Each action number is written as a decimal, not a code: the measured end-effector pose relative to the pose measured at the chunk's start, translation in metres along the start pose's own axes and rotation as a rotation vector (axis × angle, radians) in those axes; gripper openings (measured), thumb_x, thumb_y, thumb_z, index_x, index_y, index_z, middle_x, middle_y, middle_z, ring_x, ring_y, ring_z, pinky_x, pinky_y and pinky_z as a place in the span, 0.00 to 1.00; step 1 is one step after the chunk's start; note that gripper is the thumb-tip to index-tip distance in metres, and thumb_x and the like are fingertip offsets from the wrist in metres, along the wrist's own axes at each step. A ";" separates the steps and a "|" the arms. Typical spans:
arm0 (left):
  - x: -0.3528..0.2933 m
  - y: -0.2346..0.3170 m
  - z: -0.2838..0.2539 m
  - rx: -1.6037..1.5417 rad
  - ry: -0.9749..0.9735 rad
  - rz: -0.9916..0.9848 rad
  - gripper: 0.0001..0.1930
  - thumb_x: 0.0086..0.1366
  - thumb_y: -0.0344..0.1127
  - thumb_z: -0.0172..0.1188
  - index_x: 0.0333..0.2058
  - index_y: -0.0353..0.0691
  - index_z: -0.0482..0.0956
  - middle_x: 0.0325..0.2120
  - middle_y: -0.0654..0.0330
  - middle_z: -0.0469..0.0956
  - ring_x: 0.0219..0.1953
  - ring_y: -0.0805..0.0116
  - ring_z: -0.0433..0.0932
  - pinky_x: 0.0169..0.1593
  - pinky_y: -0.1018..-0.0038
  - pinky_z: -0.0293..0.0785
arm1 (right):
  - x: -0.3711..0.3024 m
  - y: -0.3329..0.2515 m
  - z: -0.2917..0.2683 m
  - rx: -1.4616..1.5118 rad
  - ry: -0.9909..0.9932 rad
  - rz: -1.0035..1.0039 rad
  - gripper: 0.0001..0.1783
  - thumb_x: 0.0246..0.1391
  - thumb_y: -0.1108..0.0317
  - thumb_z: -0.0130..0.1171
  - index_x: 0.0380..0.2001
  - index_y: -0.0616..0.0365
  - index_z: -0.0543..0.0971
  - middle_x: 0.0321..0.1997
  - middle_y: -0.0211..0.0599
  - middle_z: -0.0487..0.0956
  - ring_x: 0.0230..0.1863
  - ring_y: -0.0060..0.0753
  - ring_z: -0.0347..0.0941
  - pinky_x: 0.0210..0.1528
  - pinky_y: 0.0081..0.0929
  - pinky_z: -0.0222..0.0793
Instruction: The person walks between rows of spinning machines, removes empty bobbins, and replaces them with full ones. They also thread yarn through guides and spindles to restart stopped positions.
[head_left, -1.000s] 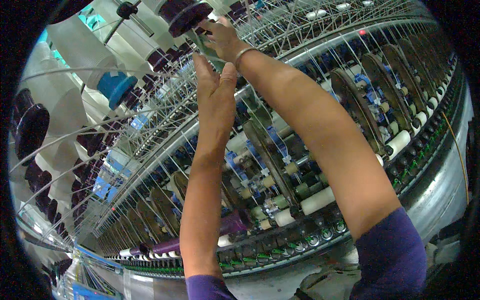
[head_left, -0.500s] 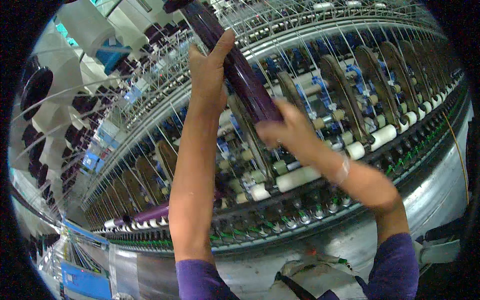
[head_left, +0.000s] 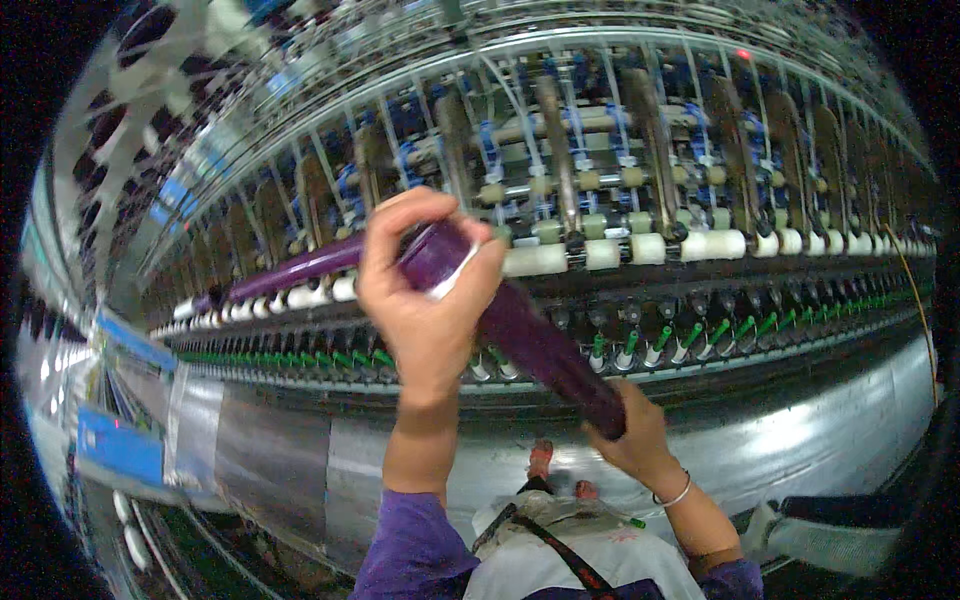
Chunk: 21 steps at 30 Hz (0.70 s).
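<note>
Because the dark purple tube (head_left: 548, 348) is slanting from far left to near right in front of the machine (head_left: 553, 160), its left end is risking a knock against the other purple tube (head_left: 305, 267), lying beside the white rollers (head_left: 710, 245) at the left, if the left hand (head_left: 425, 325) is straying outward; the view is not showing what depth is separating them. In the middle, the held tube's glossy side is probably offering little friction, so a loosening grip could be letting it strike the green-tipped spindles (head_left: 665, 337). At the right, a slip could be sending that end toward the person's red shoes (head_left: 540, 460).

The left hand is curling its fingers and thumb around the far left end. The right hand (head_left: 643, 437) is closing around the near right end, its fingers mostly hiding behind the tube.
</note>
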<state>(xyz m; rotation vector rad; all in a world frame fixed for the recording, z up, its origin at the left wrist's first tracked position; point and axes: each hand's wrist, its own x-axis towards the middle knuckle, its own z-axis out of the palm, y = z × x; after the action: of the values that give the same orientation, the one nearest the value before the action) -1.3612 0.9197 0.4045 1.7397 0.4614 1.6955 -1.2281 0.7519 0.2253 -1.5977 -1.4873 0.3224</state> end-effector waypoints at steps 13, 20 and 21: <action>-0.083 0.048 -0.154 -0.333 0.408 -0.026 0.13 0.45 0.21 0.60 0.30 0.38 0.68 0.29 0.58 0.67 0.23 0.67 0.71 0.27 0.70 0.72 | 0.013 -0.063 0.035 0.497 -1.363 0.171 0.25 0.33 0.65 0.69 0.38 0.62 0.74 0.28 0.41 0.77 0.31 0.31 0.74 0.34 0.25 0.68; -0.129 0.105 -0.327 -0.347 0.695 0.098 0.20 0.62 0.23 0.52 0.53 0.30 0.62 0.36 0.59 0.70 0.31 0.77 0.69 0.26 0.88 0.67 | 0.079 -0.042 -0.037 -0.579 -0.116 -0.471 0.19 0.29 0.67 0.66 0.31 0.51 0.75 0.27 0.39 0.74 0.29 0.47 0.71 0.30 0.39 0.67; -0.143 0.119 -0.345 -0.291 0.614 0.098 0.21 0.64 0.23 0.48 0.55 0.30 0.58 0.32 0.61 0.68 0.28 0.76 0.66 0.24 0.86 0.65 | 0.097 -0.034 -0.052 -0.762 0.190 -0.597 0.19 0.28 0.71 0.66 0.31 0.51 0.74 0.27 0.37 0.72 0.28 0.45 0.70 0.29 0.38 0.65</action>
<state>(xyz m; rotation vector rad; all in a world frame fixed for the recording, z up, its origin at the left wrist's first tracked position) -1.7347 0.8117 0.3581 1.0323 0.3691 2.2365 -1.1903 0.8121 0.3160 -1.5592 -1.9627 -0.7975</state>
